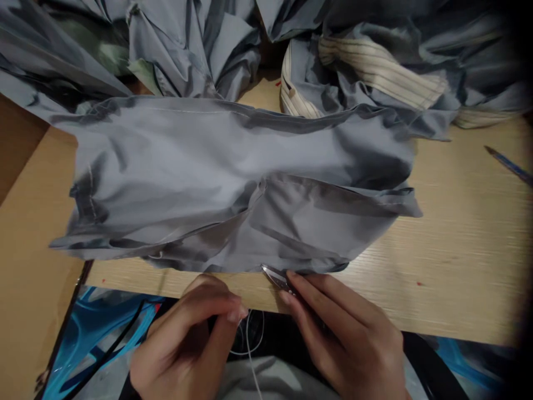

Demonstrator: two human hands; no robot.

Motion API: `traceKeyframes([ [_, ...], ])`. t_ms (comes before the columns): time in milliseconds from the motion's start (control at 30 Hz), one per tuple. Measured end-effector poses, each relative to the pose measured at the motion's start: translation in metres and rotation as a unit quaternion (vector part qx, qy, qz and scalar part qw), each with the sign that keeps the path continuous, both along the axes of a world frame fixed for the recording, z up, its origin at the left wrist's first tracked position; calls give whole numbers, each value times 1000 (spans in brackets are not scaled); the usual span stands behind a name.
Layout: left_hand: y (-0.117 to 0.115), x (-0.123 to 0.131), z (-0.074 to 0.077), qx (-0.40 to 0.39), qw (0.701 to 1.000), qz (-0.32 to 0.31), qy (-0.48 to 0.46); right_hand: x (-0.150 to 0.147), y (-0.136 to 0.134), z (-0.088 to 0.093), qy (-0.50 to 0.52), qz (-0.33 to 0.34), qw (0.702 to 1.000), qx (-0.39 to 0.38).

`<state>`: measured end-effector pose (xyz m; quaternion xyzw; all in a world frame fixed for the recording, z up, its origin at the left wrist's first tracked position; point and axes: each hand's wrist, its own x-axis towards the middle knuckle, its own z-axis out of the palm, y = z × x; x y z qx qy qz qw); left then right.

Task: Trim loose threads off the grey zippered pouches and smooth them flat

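A grey fabric piece (200, 161) lies spread over the table, with pale stitching along its edges and a fold raised on its right half. Below its front edge, my left hand (195, 333) is closed in a pinch on a white thread (250, 344), which loops and hangs down towards my lap. My right hand (345, 328) grips small metal thread snips (275, 278) near the blade end. The tip of the snips points up and left and meets the fabric's lower edge. Most of the snips' handle is hidden by my fingers.
Heaped grey garments (187, 44) cover the back, some with a cream striped band (383, 66). On the wooden table (458, 266), a pen-like object (508, 166) lies at the far right. A brown panel (20, 150) rises at left; blue plastic (95, 322) shows below the table edge.
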<state>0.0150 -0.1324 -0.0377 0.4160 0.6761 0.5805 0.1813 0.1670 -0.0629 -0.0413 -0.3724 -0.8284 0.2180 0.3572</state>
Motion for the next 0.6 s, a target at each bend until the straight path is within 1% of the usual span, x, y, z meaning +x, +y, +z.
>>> traceKeyframes([
  [167, -1, 0, -2, 10, 1000, -26, 11, -2, 2, -1, -3, 3, 1000, 1],
  [367, -3, -1, -2, -3, 999, -33, 13, -1, 1, -1, -5, 2, 1000, 3],
  [467, -2, 0, 0, -4, 1000, -24, 11, -1, -1, -2, 5, 1, 1000, 1],
  [600, -1, 3, 2, -22, 1000, 3, 8, 1, -3, -5, 35, -29, 999, -25],
])
